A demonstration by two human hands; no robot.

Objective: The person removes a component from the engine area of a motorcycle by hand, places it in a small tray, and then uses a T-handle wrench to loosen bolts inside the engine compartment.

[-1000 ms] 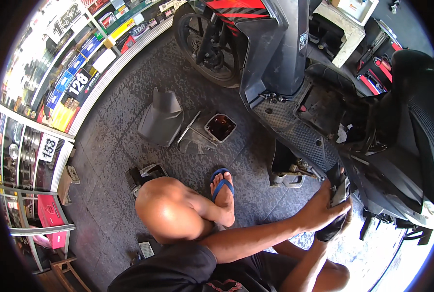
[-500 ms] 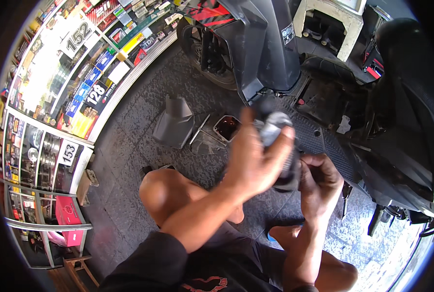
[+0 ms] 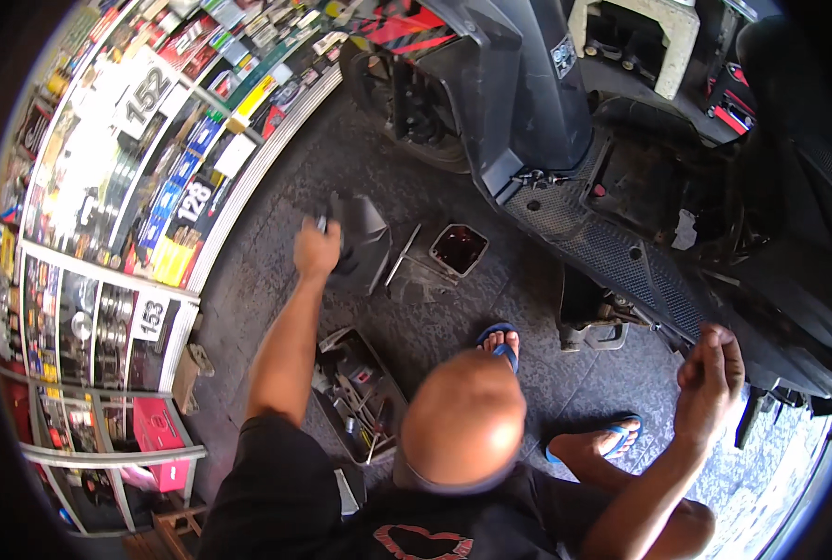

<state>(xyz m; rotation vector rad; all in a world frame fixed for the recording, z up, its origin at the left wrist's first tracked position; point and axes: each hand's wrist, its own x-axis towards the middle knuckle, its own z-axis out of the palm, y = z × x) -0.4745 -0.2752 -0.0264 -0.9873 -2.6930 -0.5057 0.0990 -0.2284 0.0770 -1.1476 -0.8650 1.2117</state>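
- The black scooter fills the upper right, its panels off and the footboard cavity bare. That likely explains the loose parts lying on the floor beside it, within arm's reach.
- A glass-fronted display shelf of packaged goods curves along the left, well apart from the work.
- The dark grey plastic body panel stands on the floor left of the scooter's front. It is a curved, matte cover, tilted, with its narrow end upward, just beside a small square container of dark liquid.
- An open tool tray sits on the floor by the person's left side, close enough to be reached without getting up.
- The left hand is stretched out to the panel's left edge, its grip closed, with a small metallic piece showing above the fist. Whether the fingers clasp the panel itself or only that piece, I cannot tell.
- The right hand is raised near the scooter's lower edge, fingers curled loosely together. Nothing can be seen in its grip.
- Blue sandals show on both feet, planted as if the person squats.
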